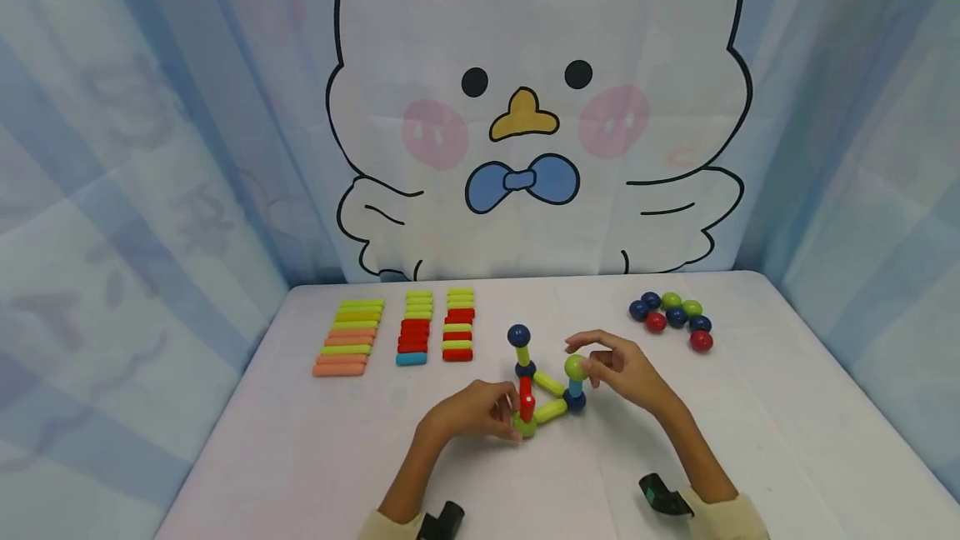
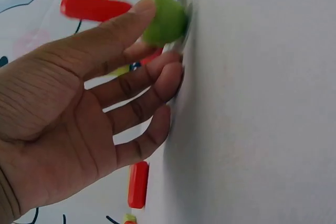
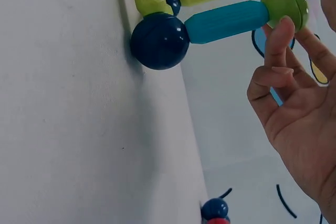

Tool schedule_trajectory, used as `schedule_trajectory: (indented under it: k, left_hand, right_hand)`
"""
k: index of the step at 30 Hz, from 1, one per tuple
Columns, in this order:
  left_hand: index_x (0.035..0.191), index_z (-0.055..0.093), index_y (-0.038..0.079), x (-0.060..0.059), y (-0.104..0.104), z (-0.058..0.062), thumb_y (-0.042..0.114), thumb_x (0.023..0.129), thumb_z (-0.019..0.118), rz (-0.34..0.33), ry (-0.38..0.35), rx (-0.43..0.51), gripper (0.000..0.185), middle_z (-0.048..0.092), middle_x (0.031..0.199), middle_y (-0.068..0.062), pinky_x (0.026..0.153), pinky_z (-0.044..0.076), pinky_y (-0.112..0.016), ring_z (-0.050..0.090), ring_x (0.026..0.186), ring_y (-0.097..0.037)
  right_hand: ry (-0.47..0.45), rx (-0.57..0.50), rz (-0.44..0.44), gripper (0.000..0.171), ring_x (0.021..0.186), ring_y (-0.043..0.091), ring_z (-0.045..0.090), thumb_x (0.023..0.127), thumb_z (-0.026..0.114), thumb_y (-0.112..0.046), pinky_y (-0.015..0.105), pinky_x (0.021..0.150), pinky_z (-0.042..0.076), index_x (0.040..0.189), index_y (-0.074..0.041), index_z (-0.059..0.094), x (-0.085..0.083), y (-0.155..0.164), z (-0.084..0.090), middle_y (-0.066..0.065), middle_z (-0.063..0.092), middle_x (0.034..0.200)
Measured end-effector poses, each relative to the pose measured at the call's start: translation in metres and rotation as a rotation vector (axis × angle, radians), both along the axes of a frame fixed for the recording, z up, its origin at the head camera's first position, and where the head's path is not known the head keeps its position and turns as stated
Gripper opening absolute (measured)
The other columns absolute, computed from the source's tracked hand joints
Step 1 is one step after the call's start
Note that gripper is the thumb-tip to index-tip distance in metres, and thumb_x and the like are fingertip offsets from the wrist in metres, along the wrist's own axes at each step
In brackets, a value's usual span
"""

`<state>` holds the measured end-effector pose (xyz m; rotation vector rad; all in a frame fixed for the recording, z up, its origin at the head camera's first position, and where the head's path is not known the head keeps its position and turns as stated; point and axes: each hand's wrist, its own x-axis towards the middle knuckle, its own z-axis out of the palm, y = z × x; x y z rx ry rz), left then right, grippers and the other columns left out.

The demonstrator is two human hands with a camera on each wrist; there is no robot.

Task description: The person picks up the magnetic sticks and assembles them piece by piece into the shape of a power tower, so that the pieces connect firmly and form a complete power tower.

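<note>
**Two hands at a rod-and-ball frame**

Mid-table stands the magnetic frame (image 1: pixel 542 386). The left hand (image 1: pixel 472 411) has curled fingers and thumb pinching the green corner ball (image 2: pixel 165 19) on the tabletop (image 1: pixel 300 457); the red rod (image 1: pixel 527 398) partly hides that ball from above. The right hand (image 1: pixel 626 373) holds the green top ball (image 3: pixel 285 4) on the blue rod (image 3: pixel 226 21) with bent fingertips. Loose balls (image 1: pixel 672 319) are cut off in the right wrist view.
</note>
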<state>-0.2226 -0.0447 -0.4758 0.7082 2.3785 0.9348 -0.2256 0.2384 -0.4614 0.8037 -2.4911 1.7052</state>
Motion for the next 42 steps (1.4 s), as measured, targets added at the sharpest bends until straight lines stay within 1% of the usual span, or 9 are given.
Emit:
schedule_trajectory:
  k: [3,7,11,14,18,26,31,35,42]
  left_hand:
    - [0.1,0.064,0.013,-0.002,-0.003,-0.001,0.016,0.083,0.078,-0.022,-0.004,0.057,0.021,0.061,0.08,0.005,0.068,0.049,-0.016,0.055,0.074,-0.007]
    - [0.115,0.06,0.009,-0.003,-0.001,-0.002,0.02,0.086,0.075,0.147,0.065,0.116,0.035,0.063,0.1,-0.003,0.077,0.054,-0.024,0.058,0.089,-0.014]
    - [0.143,0.043,0.009,-0.007,0.006,-0.01,0.021,0.091,0.07,0.251,0.094,0.174,0.06,0.054,0.135,-0.012,0.091,0.055,-0.039,0.058,0.112,-0.025]
    - [0.148,0.038,0.008,-0.013,0.011,-0.017,0.019,0.096,0.062,0.237,0.095,0.203,0.058,0.052,0.141,-0.015,0.098,0.052,-0.044,0.056,0.119,-0.028]
    - [0.14,0.046,0.003,-0.018,0.017,-0.021,0.014,0.099,0.055,0.22,0.101,0.238,0.043,0.058,0.134,-0.019,0.099,0.05,-0.047,0.059,0.117,-0.031]
    - [0.124,0.061,0.009,-0.016,0.021,-0.022,0.015,0.095,0.062,0.27,0.092,0.26,0.029,0.065,0.123,-0.011,0.101,0.048,-0.048,0.06,0.117,-0.027]
    - [0.122,0.063,0.011,-0.013,0.021,-0.02,0.013,0.094,0.064,0.245,0.072,0.235,0.028,0.066,0.122,-0.009,0.106,0.044,-0.051,0.059,0.12,-0.028]
    - [0.119,0.065,0.013,-0.012,0.021,-0.02,0.011,0.092,0.066,0.225,0.054,0.223,0.027,0.069,0.118,-0.007,0.105,0.045,-0.049,0.062,0.115,-0.025]
    - [0.112,0.067,0.017,-0.01,0.019,-0.018,0.01,0.089,0.07,0.203,0.045,0.232,0.024,0.07,0.11,-0.002,0.1,0.05,-0.044,0.063,0.103,-0.018]
  right_hand:
    - [-0.003,-0.042,-0.195,0.026,0.063,0.023,0.06,0.101,0.053,-0.014,0.025,0.061,0.053,0.119,0.002,0.061,-0.004,0.008,0.001,0.026,0.064,0.113]
    - [-0.004,0.049,-0.497,0.035,0.063,0.019,0.061,0.102,0.052,-0.028,0.021,0.06,0.049,0.12,0.0,0.061,-0.015,0.022,0.0,0.022,0.065,0.109]
    - [0.044,0.263,-0.661,0.039,0.066,0.024,0.064,0.101,0.054,-0.025,0.023,0.058,0.048,0.13,0.001,0.056,-0.036,0.042,-0.016,0.025,0.06,0.119]
    - [0.064,0.406,-0.683,0.041,0.098,0.039,0.065,0.099,0.055,-0.013,0.042,0.086,0.055,0.135,0.006,0.05,-0.046,0.053,-0.022,0.029,0.049,0.136]
    - [0.01,0.553,-0.658,0.042,0.135,0.049,0.036,0.098,0.054,-0.011,0.062,0.111,0.029,0.135,0.008,0.049,-0.054,0.06,-0.027,0.032,0.039,0.146]
    - [-0.073,0.602,-0.701,0.037,0.126,0.049,0.045,0.094,0.057,-0.004,0.062,0.102,0.041,0.131,0.002,0.056,-0.041,0.064,-0.03,0.032,0.046,0.136]
    - [-0.173,0.557,-0.735,0.039,0.12,0.047,0.047,0.095,0.058,-0.006,0.062,0.096,0.046,0.133,0.0,0.053,-0.031,0.066,-0.028,0.03,0.049,0.135]
    - [-0.21,0.625,-0.77,0.04,0.115,0.046,0.05,0.094,0.064,-0.012,0.062,0.092,0.048,0.131,0.0,0.054,-0.026,0.067,-0.028,0.029,0.052,0.132]
    - [-0.202,0.651,-0.682,0.042,0.115,0.046,0.051,0.091,0.068,-0.01,0.06,0.098,0.046,0.128,0.004,0.055,-0.025,0.068,-0.026,0.031,0.056,0.125]
